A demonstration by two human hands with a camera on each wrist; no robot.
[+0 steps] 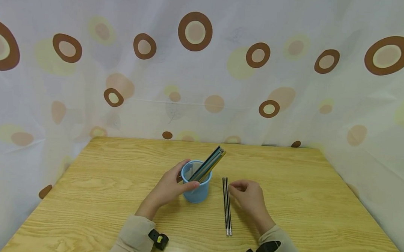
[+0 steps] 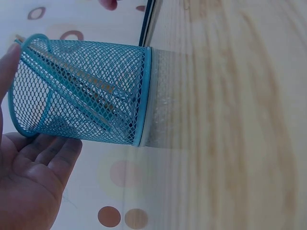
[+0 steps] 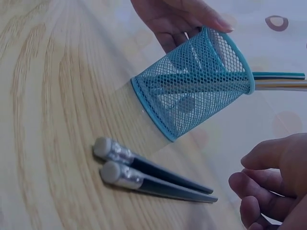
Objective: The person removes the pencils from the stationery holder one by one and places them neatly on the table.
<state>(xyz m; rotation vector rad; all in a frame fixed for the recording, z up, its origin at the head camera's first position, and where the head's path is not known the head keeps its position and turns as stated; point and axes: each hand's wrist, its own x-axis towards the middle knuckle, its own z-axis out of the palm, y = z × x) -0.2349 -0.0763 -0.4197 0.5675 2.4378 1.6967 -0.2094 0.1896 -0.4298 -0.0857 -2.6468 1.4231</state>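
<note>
A light blue mesh pencil cup (image 1: 196, 195) stands on the table, with several pencils (image 1: 211, 163) leaning out of it toward the right. My left hand (image 1: 170, 186) holds the cup near its rim, thumb on the near side and fingers round the far side. To the right of the cup, two black pencils (image 1: 228, 206) lie side by side on the wood. Their white erasers and silver ferrules point toward me. Beside their far ends is my right hand (image 1: 251, 197), its fingers loosely bent; the right wrist view shows nothing between thumb and fingertips.
The wooden table (image 1: 307, 198) extends to both sides of the hands. A pale curtain (image 1: 217, 74) with brown and yellow rounds hangs behind and along both sides. Each sleeve carries a black wrist camera (image 1: 158, 239) on a strap.
</note>
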